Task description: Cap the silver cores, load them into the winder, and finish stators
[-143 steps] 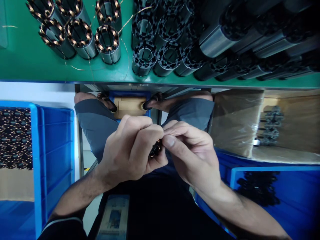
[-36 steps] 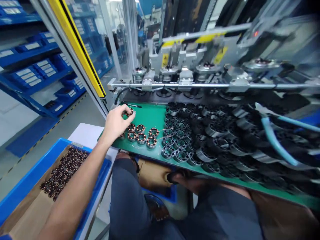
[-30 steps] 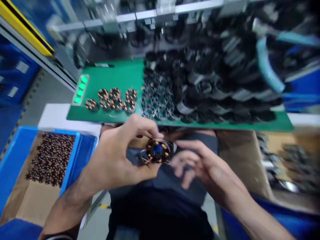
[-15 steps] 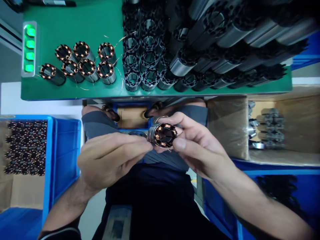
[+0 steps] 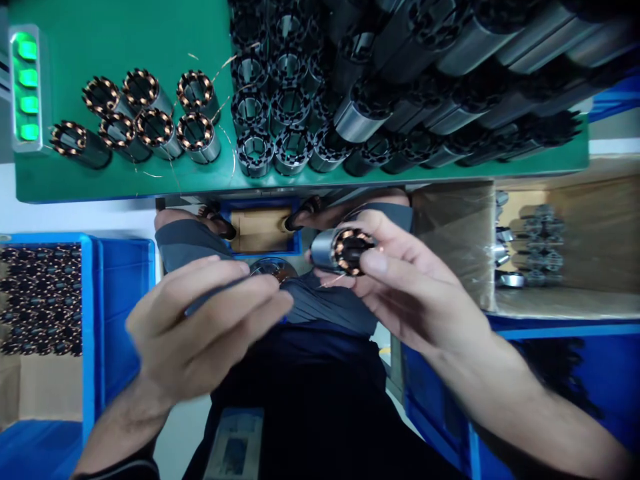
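My right hand grips a wound motor stator, a silver cylinder with copper coils around its open end. The thumb presses on the rim of that end, which is turned right and towards me. A thin copper wire sticks out below the stator. Left of it and apart from it is my left hand. Its fingers are half bent with gaps between them, and the thumb is hidden. Nothing held shows in that hand. Several copper-wound stators stand on the green bench.
Many unwound stator cores crowd the bench's middle and right. Loose wire bits lie near the wound stators. A panel with green lights is at far left. Blue crates stand left and lower right. A lined box holds metal parts.
My left hand has come off the stator and moved left, its fingers spreading. My right hand has lifted the stator slightly right and away from me. The view has shifted a little.
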`<state>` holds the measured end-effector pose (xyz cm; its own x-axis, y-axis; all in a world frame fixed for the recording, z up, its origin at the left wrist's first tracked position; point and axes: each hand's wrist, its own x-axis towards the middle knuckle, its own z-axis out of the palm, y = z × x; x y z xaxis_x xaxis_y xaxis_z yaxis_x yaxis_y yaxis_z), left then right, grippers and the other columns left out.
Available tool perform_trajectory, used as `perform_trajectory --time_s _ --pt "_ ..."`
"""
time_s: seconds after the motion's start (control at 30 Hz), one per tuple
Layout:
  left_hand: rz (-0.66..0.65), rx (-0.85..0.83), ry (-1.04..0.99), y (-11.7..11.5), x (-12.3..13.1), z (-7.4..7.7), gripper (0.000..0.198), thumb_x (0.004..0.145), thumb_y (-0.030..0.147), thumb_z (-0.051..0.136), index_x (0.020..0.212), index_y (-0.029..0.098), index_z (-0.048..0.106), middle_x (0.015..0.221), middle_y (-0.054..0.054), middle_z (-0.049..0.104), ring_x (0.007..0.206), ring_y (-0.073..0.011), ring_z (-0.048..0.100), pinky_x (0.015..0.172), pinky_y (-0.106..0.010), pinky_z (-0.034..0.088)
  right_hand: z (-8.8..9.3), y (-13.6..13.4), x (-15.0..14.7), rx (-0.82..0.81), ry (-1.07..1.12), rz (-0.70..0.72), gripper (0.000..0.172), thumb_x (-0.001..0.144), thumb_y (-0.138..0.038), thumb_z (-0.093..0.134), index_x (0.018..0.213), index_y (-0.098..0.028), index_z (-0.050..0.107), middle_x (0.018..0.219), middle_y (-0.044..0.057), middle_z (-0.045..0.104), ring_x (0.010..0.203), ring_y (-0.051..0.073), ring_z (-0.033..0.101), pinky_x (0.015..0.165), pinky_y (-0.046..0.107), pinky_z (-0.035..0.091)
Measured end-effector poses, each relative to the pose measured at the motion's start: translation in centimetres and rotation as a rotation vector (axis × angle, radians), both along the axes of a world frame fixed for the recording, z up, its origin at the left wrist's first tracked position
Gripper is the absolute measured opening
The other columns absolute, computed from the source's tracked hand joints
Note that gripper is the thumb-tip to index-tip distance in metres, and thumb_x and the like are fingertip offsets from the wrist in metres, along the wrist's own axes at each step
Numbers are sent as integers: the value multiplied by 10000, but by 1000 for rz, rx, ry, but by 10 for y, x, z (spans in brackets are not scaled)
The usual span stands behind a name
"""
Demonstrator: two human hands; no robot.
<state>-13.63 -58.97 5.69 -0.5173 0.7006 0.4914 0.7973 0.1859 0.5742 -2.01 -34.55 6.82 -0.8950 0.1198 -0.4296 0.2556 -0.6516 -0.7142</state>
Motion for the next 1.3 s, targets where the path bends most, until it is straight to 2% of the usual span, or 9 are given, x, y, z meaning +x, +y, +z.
perform_trajectory --time_s 0.07,0.17,0.33,0.43,0.63,0.77,0.9,1.17,1.3 --pt "-81 -142 73 3 9 -31 56 1129 207 865 1116 259 882 1097 23 933 1066 -247 859 947 -418 695 3 2 1 39 45 -25 319 990 -402 1055 1154 -290 805 1105 -12 920 928 158 918 849 234 769" --pt "-98 -189 -289 7 16 -62 94 1133 181 856 1047 216 868 1070 -4 923 1035 -223 871 945 -386 679 5 1 5 158 109 -40 259 1027 -377 1021 1193 -312 834 1093 -20 916 961 145 920 888 216 747" --pt "80 228 -589 18 12 -29 293 982 283 1057 1249 278 935 1267 -44 918 1155 -218 862 1050 -360 687 1 -12 3 291 125 7 344 967 -239 1064 1186 -330 815 1063 -54 909 941 115 898 967 220 741" --pt "61 306 -683 29 10 -12 104 1050 273 992 1138 288 938 1265 -43 901 1186 -215 842 1103 -375 681 -3 -16 2 319 124 17 337 976 -262 1062 1175 -325 798 1083 -44 911 967 116 898 930 197 729" --pt "64 321 -1032 30 13 -45 105 1114 284 921 1012 261 925 1118 -33 894 1081 -157 849 963 -242 676 -6 -5 18 351 140 81 295 1079 -456 957 1285 -338 782 1068 30 911 955 200 912 867 295 751" --pt "-38 330 -996 24 10 -35 171 1044 255 994 1206 303 969 1227 -58 912 1163 -207 865 966 -283 712 -5 -8 17 326 91 134 401 949 -272 1078 1207 -300 773 1056 -3 915 912 156 902 901 248 749" --pt "-86 290 -981 25 10 -17 14 1094 256 933 1107 259 938 1199 -80 907 1084 -211 869 913 -299 731 -3 -13 10 277 102 153 443 911 -216 1094 1186 -276 752 1007 -24 894 911 136 897 899 214 733" --pt "32 220 -1009 13 10 -61 283 1144 489 879 1089 218 815 1273 -116 904 1168 -251 904 898 -315 748 -6 -6 22 284 146 132 412 1029 -324 991 1354 -358 741 1154 16 920 978 224 916 878 321 755" --pt "-74 186 -606 7 8 -32 876 872 565 1132 1595 335 694 1556 -106 831 1442 -343 835 1254 -514 711 -6 -11 17 316 78 156 663 960 -207 1038 1480 -359 656 1097 -23 886 945 187 898 927 284 746"
